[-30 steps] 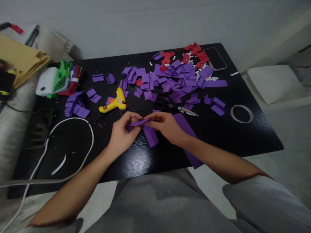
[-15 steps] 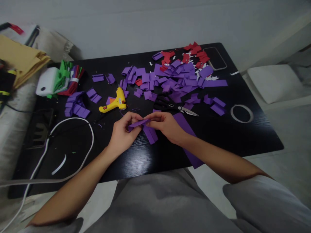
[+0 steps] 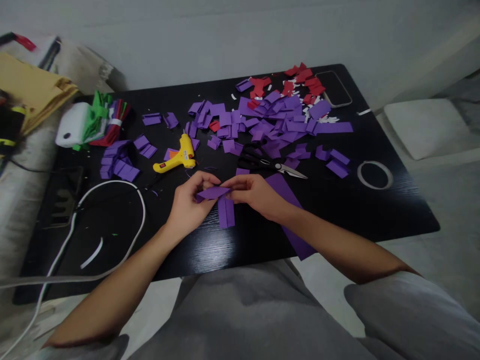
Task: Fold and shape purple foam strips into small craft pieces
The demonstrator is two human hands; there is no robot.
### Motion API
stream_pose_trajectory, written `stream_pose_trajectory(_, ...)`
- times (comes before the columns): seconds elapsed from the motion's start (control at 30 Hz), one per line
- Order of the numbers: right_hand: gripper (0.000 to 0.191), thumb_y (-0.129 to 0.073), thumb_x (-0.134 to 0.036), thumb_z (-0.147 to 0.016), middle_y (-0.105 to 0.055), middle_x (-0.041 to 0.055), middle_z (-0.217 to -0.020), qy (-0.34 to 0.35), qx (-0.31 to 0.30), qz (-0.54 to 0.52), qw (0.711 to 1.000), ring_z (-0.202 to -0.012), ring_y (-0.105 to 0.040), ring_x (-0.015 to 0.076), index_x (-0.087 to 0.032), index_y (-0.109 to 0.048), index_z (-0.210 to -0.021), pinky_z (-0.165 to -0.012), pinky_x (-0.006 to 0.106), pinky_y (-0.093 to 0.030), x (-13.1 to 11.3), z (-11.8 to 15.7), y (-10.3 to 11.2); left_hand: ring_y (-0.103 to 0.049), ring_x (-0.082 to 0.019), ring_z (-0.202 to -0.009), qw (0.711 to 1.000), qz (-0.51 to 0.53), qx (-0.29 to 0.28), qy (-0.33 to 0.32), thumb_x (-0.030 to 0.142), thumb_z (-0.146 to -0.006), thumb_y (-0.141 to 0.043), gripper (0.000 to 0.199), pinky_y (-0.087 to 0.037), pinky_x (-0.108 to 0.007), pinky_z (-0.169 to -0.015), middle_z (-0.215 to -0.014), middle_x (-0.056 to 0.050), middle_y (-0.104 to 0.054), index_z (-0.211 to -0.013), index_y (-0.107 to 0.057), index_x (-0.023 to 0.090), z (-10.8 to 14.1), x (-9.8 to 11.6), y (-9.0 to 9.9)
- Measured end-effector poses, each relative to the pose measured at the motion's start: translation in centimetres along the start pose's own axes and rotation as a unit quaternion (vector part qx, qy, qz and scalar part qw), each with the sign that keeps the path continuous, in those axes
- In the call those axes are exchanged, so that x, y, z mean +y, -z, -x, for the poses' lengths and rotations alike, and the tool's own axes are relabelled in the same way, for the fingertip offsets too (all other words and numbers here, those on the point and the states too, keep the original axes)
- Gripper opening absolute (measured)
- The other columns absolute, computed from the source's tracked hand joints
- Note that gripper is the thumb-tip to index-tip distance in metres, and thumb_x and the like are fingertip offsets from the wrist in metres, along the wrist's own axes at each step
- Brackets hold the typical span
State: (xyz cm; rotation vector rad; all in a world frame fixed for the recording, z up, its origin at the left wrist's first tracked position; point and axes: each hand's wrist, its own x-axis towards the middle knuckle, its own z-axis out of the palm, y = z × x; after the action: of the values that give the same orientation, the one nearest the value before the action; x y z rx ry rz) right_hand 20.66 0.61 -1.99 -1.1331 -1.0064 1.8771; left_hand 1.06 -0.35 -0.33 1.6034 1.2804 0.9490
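Purple paper (image 3: pixel 226 212) straighter, gun label (image 3: pixel 185 155) illegible

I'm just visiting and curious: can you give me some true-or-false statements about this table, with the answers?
1. The left hand and right hand both hold folded purple paper. True.
2. The yellow glue gun is in the right hand. False: it lies on the black table.
3. The scissors lie beyond the right hand. True.
4. The red pieces are all at the near edge. False: they lie farther back, most near the far edge.
5. A white cable loops on the person's left. True.
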Motion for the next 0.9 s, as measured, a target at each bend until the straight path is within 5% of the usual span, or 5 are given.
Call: stream_pose_trajectory(0.9, 0.02, -0.088, -0.028, -0.072, -0.079, -0.0003, -0.081, 0.042, 0.005, 0.006, 0.999, -0.074, -0.069, 0.0137, -0.021, -0.084, -0.09, -0.073, 0.028, -0.053, 0.73, -0.13, -0.05, -0.055, -0.013, -0.063, 1.0, 0.002, -0.021, 0.007, 0.02, -0.081, -0.072, 0.018, -0.041, -0.026, -0.062, -0.068, 0.005, -0.06, -0.098, -0.069, 0.02, 0.1, -0.22, -0.07)
